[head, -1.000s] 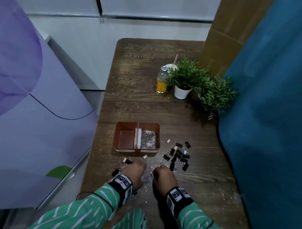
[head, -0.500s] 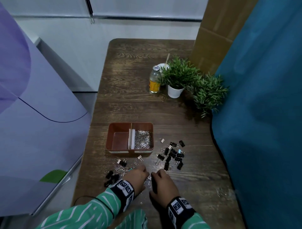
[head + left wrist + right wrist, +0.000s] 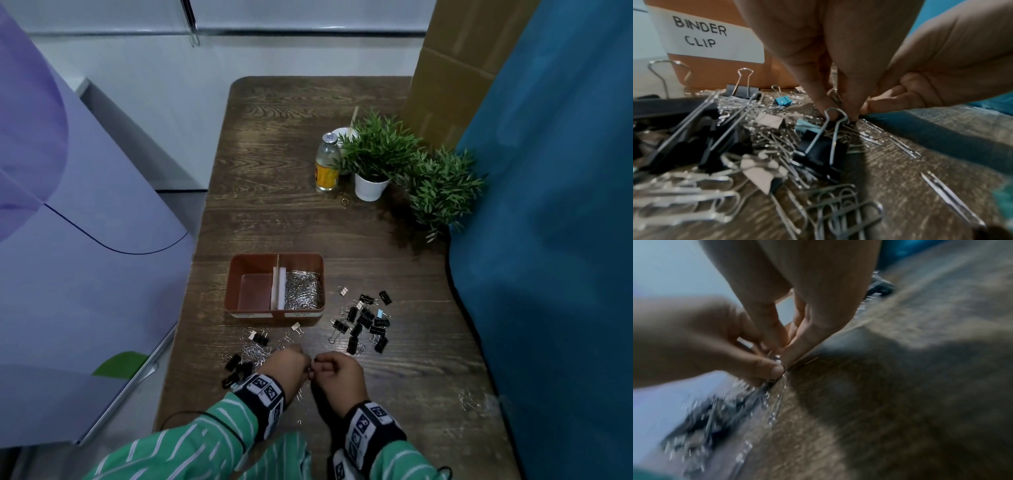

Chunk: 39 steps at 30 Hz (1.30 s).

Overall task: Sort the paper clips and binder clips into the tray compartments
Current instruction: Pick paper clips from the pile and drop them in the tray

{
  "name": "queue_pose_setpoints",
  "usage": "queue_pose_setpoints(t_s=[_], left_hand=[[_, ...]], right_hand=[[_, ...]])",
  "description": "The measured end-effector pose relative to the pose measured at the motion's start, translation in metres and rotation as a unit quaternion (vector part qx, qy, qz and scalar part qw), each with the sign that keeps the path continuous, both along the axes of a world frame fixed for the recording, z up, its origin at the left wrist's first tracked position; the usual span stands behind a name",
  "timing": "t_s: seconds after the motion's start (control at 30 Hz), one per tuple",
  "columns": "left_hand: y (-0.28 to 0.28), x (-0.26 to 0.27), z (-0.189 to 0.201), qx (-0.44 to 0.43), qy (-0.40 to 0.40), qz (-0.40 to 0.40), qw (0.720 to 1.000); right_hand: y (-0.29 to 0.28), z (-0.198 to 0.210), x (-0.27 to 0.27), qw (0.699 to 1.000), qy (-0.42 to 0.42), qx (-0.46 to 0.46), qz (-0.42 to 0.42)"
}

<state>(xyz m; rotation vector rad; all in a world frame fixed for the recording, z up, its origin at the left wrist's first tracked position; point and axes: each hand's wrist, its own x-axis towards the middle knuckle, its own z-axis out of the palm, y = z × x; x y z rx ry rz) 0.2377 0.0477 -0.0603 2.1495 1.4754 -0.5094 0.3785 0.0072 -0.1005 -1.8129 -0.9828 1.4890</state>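
An orange tray [image 3: 239, 274] stands mid-table. Its left compartment [image 3: 255, 293], labelled BINDER CLIP [image 3: 701, 34], is bare; the right one holds silver paper clips [image 3: 303, 294]. Black binder clips [image 3: 366, 322] lie in a heap right of the tray. A mixed pile of paper clips and binder clips [image 3: 251, 353] lies in front of it. My left hand [image 3: 306, 364] and right hand [image 3: 317, 368] meet fingertip to fingertip just right of that pile. Both pinch small silver paper clips [image 3: 777, 358] low over the table, left hand [image 3: 830, 100] against right hand [image 3: 875, 105].
A glass bottle [image 3: 328, 164] and two potted plants [image 3: 371, 161] [image 3: 442, 185] stand at the back right. A blue curtain [image 3: 548, 240] borders the table's right side and a cardboard box [image 3: 455, 68] the far corner. A few stray paper clips [image 3: 469, 404] lie near the right edge.
Both hands have lifted off the clips near the front edge and brought their fingertips together slightly farther forward. The tray and both piles have stayed where they were.
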Motion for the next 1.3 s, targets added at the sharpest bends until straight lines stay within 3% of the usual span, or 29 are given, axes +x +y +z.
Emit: queue_pose_setpoints(t_s=[0.1,0.2,0.37,0.47,0.6,0.77,0.9,1.0,1.17,1.3], left_hand=[[0.003,0.004,0.001,-0.002,-0.005,0.006,1.000],[0.009,0.006,0.005,-0.012,-0.018,0.022,1.000],[0.023,-0.004,0.021,-0.038,-0.062,0.067,0.995],[0.033,-0.015,0.036,-0.031,-0.131,0.102,0.986],[0.054,-0.030,0.083,0.014,-0.213,0.124,0.969],[0.107,-0.042,0.123,0.042,-0.297,0.208,0.931],[0.140,-0.041,0.114,0.066,-0.295,0.246,0.921],[0.152,-0.033,0.096,0.041,-0.283,0.249,0.926],[0.156,-0.027,0.082,0.062,-0.216,0.170,0.959],[0.156,-0.035,0.075,0.069,-0.213,0.191,0.956]], right_hand=[[-0.006,-0.016,0.015,0.993,0.066,-0.019,-0.099],[-0.009,-0.001,0.025,0.996,-0.020,0.002,-0.085],[-0.019,0.021,0.027,0.977,-0.172,0.062,0.108],[-0.021,0.033,0.019,0.914,-0.285,0.091,0.273],[-0.019,0.042,0.004,0.857,-0.347,0.102,0.367],[-0.017,0.043,-0.016,0.837,-0.365,0.100,0.395],[-0.018,0.042,-0.020,0.832,-0.374,0.121,0.391],[-0.021,0.038,-0.015,0.828,-0.389,0.115,0.388],[-0.019,0.035,-0.008,0.826,-0.381,0.109,0.402],[-0.015,0.035,-0.007,0.831,-0.387,0.126,0.380]])
